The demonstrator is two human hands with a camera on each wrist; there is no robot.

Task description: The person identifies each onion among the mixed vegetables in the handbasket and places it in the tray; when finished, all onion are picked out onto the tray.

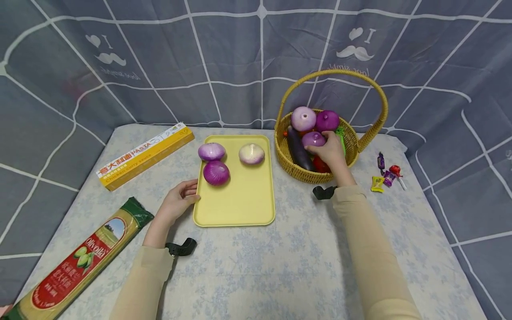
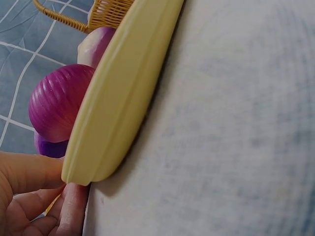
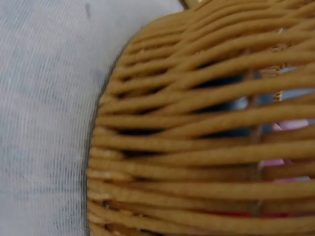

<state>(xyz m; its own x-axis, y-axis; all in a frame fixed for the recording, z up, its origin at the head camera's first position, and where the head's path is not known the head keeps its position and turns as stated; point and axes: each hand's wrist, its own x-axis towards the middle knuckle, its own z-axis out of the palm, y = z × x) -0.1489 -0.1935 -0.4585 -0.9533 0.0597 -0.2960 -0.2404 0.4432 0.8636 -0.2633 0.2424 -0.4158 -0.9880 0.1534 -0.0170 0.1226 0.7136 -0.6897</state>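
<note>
My left hand (image 1: 178, 200) pinches the left rim of a yellow tray (image 1: 236, 209), thumb and fingers at its edge in the left wrist view. On the tray lie a dark purple onion (image 1: 216, 173), a paler purple onion (image 1: 212, 151) and a white-and-purple bulb (image 1: 251, 154). Inside the wicker basket (image 1: 302, 175), my right hand (image 1: 333, 151) grips a purple onion (image 1: 314, 139) between thumb and fingers. Around it in the basket are a pale onion (image 1: 303, 118), another purple onion (image 1: 327, 120), an eggplant (image 1: 299, 151) and something red. The right wrist view shows only the basket's woven side (image 3: 206, 147).
A pasta box (image 1: 146, 156) lies at the back left, with a bag of spaghetti (image 1: 84, 262) in front of it. Wrapped candies (image 1: 377, 184) and a red lollipop (image 1: 395, 170) lie right of the basket. The basket's tall handle (image 1: 382, 115) arches over its contents.
</note>
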